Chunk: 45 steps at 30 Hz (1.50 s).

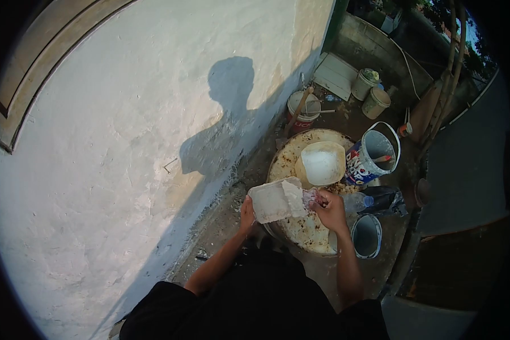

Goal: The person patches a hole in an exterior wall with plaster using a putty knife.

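My left hand (247, 214) grips the left edge of a pale, shallow rectangular tray (268, 202), held tilted over the near left part of a round, stained tabletop (309, 229). Fingers of my right hand (330, 211) are closed round a small reddish, smeared handle (311, 198) at the tray's right side. A whitish flat blade or scraper (293, 198) extends from it across the tray; its exact outline is hard to tell. Just beyond the tray, a cream bowl (323, 163) with white material inside rests on the round top.
A white wall (113, 147) rises at the left. Right of the round top are a printed bucket (375, 152), a clear bottle (355, 202) and a grey bucket (366, 237). Behind stand a red-and-white bucket (304, 110), two pails (375, 102) and a leaning board (335, 76).
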Each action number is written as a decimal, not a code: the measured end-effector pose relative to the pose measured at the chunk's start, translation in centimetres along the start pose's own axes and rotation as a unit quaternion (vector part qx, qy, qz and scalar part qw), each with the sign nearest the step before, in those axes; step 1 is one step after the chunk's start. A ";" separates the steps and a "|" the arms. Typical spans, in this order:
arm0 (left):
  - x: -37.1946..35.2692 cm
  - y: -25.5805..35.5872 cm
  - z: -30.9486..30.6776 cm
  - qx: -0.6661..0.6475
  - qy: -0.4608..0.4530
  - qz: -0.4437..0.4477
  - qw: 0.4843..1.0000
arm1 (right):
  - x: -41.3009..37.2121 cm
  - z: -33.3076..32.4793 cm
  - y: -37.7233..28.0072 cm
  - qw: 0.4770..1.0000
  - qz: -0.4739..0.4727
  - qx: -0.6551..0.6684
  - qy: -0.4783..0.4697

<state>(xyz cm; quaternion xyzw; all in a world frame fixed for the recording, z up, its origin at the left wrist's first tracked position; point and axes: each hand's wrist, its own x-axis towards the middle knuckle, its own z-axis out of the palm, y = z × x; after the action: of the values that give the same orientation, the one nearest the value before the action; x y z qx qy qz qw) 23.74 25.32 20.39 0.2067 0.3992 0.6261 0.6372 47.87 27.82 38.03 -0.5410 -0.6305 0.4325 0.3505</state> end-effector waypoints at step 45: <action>0.6 -0.6 3.7 -0.039 -0.018 -0.076 0.996 | -8.0 4.5 5.7 0.817 -0.323 -0.476 0.037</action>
<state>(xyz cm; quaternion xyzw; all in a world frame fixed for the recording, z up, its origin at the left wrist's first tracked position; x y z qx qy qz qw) 26.87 26.65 21.98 0.1624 0.3775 0.5865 0.6979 47.23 19.41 31.26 -0.4210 -0.8829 -0.0805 0.1917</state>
